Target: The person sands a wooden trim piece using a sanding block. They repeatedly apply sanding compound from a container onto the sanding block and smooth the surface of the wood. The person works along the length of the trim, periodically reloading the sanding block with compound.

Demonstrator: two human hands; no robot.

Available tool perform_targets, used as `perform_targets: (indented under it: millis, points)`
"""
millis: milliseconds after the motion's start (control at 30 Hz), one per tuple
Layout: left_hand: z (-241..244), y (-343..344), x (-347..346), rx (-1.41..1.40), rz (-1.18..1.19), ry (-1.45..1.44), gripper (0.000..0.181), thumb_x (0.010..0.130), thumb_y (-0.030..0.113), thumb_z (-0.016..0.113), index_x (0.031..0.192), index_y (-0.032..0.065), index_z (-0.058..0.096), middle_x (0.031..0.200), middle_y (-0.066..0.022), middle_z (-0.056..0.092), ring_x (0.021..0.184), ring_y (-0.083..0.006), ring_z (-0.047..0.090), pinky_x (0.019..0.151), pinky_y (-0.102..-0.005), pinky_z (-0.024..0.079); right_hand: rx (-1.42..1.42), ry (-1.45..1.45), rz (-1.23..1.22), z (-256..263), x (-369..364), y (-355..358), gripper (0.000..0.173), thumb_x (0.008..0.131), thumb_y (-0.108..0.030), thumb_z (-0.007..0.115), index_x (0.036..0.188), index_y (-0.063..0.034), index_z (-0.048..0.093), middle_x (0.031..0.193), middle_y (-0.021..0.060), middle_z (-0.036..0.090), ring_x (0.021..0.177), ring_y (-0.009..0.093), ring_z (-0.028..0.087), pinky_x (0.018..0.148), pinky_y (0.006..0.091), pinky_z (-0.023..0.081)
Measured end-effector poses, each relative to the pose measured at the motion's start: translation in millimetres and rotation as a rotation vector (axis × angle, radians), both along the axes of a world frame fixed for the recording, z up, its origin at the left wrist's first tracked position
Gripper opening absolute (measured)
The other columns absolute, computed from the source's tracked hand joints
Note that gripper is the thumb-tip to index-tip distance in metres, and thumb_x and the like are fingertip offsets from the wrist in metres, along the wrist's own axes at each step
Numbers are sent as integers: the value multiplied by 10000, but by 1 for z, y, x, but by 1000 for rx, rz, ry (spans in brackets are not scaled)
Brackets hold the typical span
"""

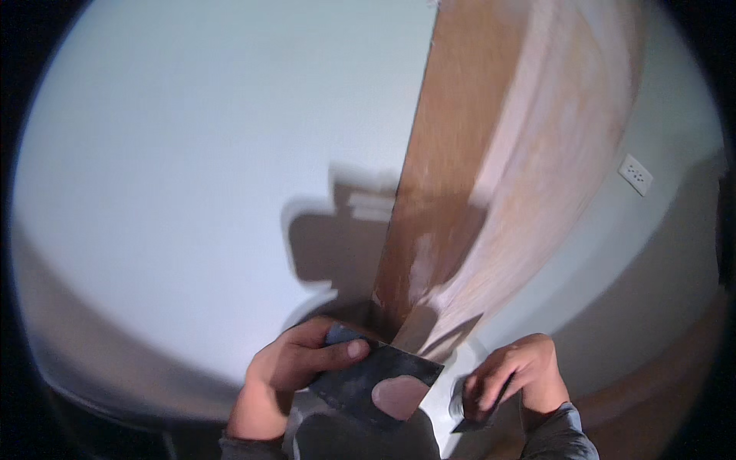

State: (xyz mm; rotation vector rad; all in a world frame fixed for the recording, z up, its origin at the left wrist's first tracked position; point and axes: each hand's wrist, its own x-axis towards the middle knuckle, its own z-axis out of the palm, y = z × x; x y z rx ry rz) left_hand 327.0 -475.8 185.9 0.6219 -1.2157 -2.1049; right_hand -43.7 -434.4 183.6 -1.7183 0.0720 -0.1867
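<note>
My left hand (pixel 305 356) grips a dark flat plate (pixel 351 385), its thumb on top. A rounded pinkish patch of paste (pixel 401 397) lies near the plate's right corner. To the right, my right hand (pixel 506 374) holds a dark, thin-bladed tool (pixel 474 425), probably a putty knife, its edge pointing down and left. Beyond the plate rises a brown wooden board (pixel 460 115) with pale filler smears (pixel 517 132) along its right side and near its lower end.
A pale wall (pixel 230 144) stands at the left, meeting the board's edge. On the wall section at the right is a white socket plate (pixel 636 175). Shadows fall over the wall and the lower board. A white object (pixel 445 402) lies partly hidden between my hands.
</note>
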Motion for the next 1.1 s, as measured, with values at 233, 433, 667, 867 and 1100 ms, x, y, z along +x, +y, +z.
perform_targets:
  millis: [233, 433, 667, 867, 1100]
  points:
    - [-33, 10, 68, -269, -202, 381, 412, 1026, 334, 648, 1135, -62, 667, 961, -89, 723, 810, -151, 696, 706, -291, 557, -396, -234, -155, -40, 54, 54, 296, 1008, -97, 634, 1230, 87, 700, 1225, 330, 649, 1102, 472, 665, 929, 516, 524]
    - [-49, 23, 74, -314, -66, 558, 425, 1071, 334, 561, 1196, -66, 631, 1093, -143, 723, 967, -199, 721, 889, -358, 586, -1023, -144, -1000, 11, 121, 166, 387, 832, 20, 710, 1218, 48, 717, 1123, 267, 710, 1043, 367, 702, 895, 441, 553]
    - [-10, 2, -43, -431, -11, 638, 429, 1080, 342, 545, 1244, -49, 608, 1106, -119, 716, 973, -181, 728, 883, -351, 608, -2050, 88, -952, 144, 79, 135, 332, 834, -48, 738, 1121, -198, 812, 1083, 91, 735, 1072, 271, 693, 1083, 527, 469]
    - [-16, -12, -55, -485, -66, 669, 430, 1086, 331, 527, 1242, -64, 599, 1109, -131, 713, 975, -180, 730, 879, -334, 607, -2271, 555, -644, 144, 125, 115, 376, 778, -162, 772, 1064, -404, 812, 1058, -39, 739, 1078, 231, 697, 1161, 651, 370]
    - [-9, -6, -52, -467, -109, 721, 417, 1076, 312, 539, 1229, -71, 603, 1121, -147, 712, 998, -201, 732, 881, -342, 614, -2254, 733, -654, 140, 144, 121, 466, 785, -92, 765, 1125, -409, 796, 1096, -43, 732, 1107, 217, 678, 1174, 638, 355]
